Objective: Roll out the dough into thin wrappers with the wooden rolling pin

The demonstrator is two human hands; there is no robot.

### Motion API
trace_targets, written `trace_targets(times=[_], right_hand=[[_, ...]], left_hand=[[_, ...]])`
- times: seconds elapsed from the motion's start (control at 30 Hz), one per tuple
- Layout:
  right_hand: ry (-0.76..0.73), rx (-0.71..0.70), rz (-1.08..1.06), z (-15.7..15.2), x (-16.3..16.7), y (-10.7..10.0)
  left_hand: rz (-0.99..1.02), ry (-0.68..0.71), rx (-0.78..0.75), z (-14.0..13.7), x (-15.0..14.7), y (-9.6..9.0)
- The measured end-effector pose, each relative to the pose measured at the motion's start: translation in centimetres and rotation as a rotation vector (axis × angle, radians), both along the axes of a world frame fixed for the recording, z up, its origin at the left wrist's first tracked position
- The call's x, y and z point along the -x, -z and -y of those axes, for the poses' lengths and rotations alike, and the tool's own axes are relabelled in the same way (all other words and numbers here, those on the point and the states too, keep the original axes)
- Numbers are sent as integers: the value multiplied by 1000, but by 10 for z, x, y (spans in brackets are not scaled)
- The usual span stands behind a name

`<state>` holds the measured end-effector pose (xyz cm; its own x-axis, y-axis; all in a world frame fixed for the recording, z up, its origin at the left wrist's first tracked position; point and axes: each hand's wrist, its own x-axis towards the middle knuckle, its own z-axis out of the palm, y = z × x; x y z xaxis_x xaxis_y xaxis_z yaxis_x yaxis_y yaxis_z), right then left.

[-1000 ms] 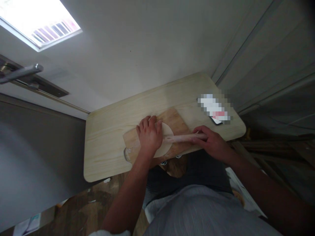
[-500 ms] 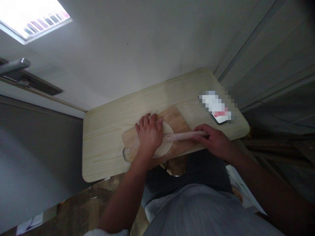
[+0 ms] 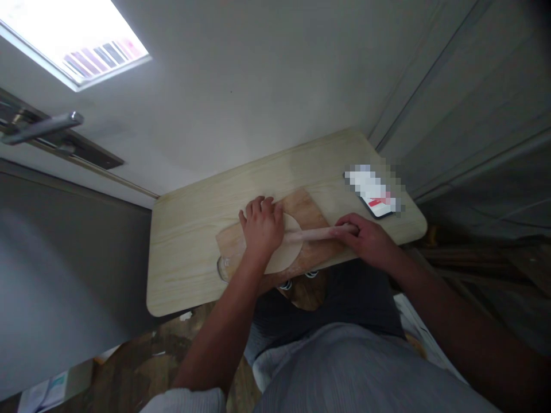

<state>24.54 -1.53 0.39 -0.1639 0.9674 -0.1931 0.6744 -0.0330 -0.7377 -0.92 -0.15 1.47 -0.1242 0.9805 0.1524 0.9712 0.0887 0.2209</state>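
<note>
Grip of the right hand (image 3: 371, 241): narrow, holding the right end of the rolling pin (image 3: 317, 233), with thumb and fingers set around the wood. The rolling pin lies nearly level and runs left from this hand across the dough (image 3: 282, 259) to the left hand (image 3: 263, 228). The left hand is set palm down over the left part of the dough, fingers slightly apart and directed to the far side. It hides the left end of the rolling pin; whether its grip closes on the wood cannot be told.

The dough is a thin, pale, round sheet, flat beneath the rolling pin. It rests on the wooden board (image 3: 306, 205), which is set at an angle along the near edge of the worktop (image 3: 185, 241). A metal loop (image 3: 221, 269) shows at the left end of the board.

A phone (image 3: 373, 192), its screen partly pixelated, lies toward the right end of the worktop, apart from the board. A pale door (image 3: 241, 109) stands at the far side; its handle (image 3: 45, 127) and window (image 3: 77, 40) are at the left
</note>
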Motion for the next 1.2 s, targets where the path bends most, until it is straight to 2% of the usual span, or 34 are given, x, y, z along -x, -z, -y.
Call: trace_targets(times=[0.23,0.43,0.63,1.2], right_hand=[[-17,-19,1,15,-4,-4],[38,-147,-3,28,-2,-3],[70,-158,7,29,-1,0],[114,-161,17,-6,7,4]], left_hand=[[14,24,-22,20,-1,2],[18,11,-53,29,-1,4],[29,-8,-32,22,-2,3],[10,-28,-11,-8,4,4]])
